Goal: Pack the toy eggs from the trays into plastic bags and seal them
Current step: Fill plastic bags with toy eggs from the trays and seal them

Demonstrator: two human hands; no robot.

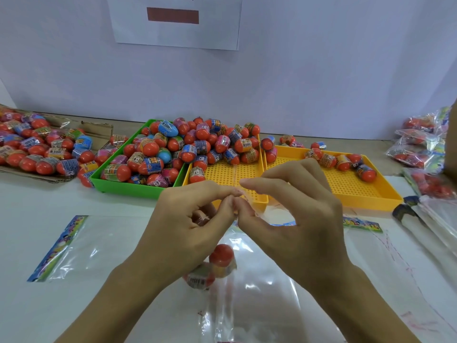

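A pale tabletop (pixel 37 313) is seen running back to a white wall. At its far left a flattened piece of cardboard (pixel 96 131) is laid, heaped with toy eggs (pixel 44 149). Beside it a green tray (pixel 128 188) is set, and just to its right two yellow trays (pixel 366 198) are placed side by side. A few loose eggs (pixel 286 139) are left on the surface behind the yellow trays. Nearer, at the left, an empty clear bag (pixel 81 246) with a printed header is laid flat. Filled bags (pixel 415 144) are piled at the right edge, and flat clear bags (pixel 440 219) are stacked below them.
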